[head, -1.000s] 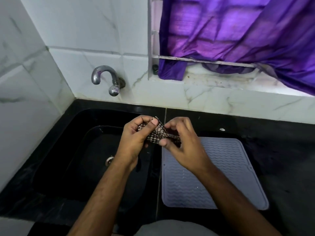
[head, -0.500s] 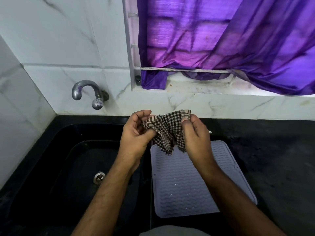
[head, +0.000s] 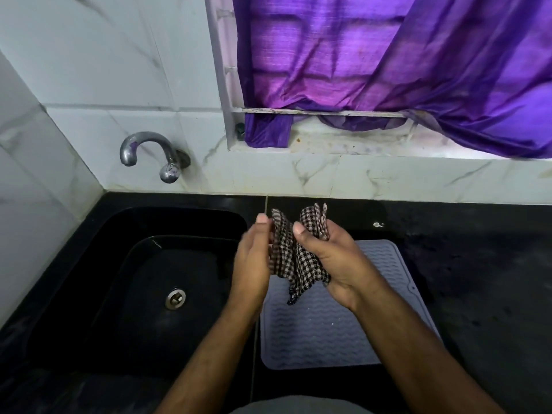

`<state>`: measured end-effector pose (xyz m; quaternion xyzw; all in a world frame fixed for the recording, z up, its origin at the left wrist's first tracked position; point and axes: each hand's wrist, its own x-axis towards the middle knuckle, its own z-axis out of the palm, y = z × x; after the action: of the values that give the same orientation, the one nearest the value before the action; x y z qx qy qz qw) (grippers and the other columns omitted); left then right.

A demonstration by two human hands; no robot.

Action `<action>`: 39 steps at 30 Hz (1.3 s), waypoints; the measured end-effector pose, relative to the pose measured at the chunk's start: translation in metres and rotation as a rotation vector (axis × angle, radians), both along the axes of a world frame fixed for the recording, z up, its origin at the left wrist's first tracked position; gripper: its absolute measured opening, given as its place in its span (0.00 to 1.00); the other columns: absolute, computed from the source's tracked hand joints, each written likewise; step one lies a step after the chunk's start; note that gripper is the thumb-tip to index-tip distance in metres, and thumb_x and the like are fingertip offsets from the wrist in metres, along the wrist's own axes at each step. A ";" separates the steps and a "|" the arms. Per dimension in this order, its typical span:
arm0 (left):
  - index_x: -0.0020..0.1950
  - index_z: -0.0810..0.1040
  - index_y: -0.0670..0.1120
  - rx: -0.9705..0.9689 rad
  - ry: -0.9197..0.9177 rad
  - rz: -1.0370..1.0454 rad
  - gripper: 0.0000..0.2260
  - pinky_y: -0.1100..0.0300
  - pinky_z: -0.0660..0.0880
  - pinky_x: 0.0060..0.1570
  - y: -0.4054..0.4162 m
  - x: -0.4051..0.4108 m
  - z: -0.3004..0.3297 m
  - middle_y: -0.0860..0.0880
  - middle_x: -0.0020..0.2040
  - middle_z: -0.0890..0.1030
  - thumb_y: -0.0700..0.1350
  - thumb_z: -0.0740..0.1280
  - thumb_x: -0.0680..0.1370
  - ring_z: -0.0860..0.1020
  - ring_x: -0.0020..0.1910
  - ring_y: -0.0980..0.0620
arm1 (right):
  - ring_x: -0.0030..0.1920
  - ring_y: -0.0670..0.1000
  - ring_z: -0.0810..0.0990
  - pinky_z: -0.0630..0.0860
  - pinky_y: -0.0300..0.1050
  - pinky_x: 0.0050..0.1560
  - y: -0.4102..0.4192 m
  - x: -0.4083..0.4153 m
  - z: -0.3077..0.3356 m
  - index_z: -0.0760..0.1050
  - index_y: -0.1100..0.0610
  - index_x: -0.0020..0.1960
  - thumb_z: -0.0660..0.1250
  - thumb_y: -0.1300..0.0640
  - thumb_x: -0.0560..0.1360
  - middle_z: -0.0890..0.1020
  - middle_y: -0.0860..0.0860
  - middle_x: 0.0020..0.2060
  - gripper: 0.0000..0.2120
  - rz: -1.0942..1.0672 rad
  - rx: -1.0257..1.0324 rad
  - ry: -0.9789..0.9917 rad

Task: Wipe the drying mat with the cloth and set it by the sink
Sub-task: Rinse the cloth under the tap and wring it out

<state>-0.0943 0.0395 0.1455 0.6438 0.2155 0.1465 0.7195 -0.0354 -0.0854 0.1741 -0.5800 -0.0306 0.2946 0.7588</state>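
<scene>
the cloth (head: 288,258), spread between both hands a moment ago, is now bunched up.
the right hand (head: 331,261) curls round it above the far end of the drying mat (head: 322,333), which lies flat on the black counter (head: 484,294) just beside the sink (head: 134,225); the left hand (head: 254,261) is blurred against the cloth, its hold unclear.

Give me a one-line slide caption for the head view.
Right hand grips a checked cloth, left hand against it, above the grey drying mat beside the black sink.

Checked cloth (head: 294,259) between left hand (head: 253,265) and right hand (head: 339,262), above grey drying mat (head: 322,333) beside black sink (head: 167,225).
</scene>
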 end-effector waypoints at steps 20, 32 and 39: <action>0.69 0.73 0.37 -0.716 -0.174 -0.037 0.18 0.48 0.83 0.47 -0.011 0.019 0.041 0.36 0.58 0.83 0.47 0.60 0.85 0.85 0.53 0.42 | 0.60 0.50 0.77 0.76 0.50 0.62 -0.039 0.066 -0.046 0.70 0.53 0.70 0.73 0.45 0.75 0.73 0.48 0.62 0.27 -0.066 -0.692 -0.578; 0.69 0.75 0.40 -0.518 0.002 -0.154 0.18 0.47 0.82 0.54 -0.028 0.025 0.022 0.39 0.62 0.82 0.49 0.64 0.83 0.83 0.57 0.42 | 0.58 0.57 0.83 0.81 0.57 0.52 -0.034 0.007 -0.017 0.78 0.56 0.66 0.55 0.35 0.80 0.83 0.57 0.60 0.29 0.076 0.275 0.281; 0.63 0.77 0.45 -0.318 0.042 -0.216 0.14 0.55 0.82 0.38 -0.024 0.026 0.022 0.44 0.53 0.85 0.52 0.66 0.82 0.85 0.48 0.46 | 0.62 0.60 0.81 0.84 0.58 0.50 -0.033 -0.001 -0.033 0.75 0.57 0.68 0.53 0.32 0.79 0.81 0.60 0.62 0.34 0.031 0.350 0.282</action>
<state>-0.0685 0.0159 0.1671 0.5441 0.1803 0.0190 0.8192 -0.0362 -0.1184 0.1415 -0.3920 0.0159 0.3745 0.8402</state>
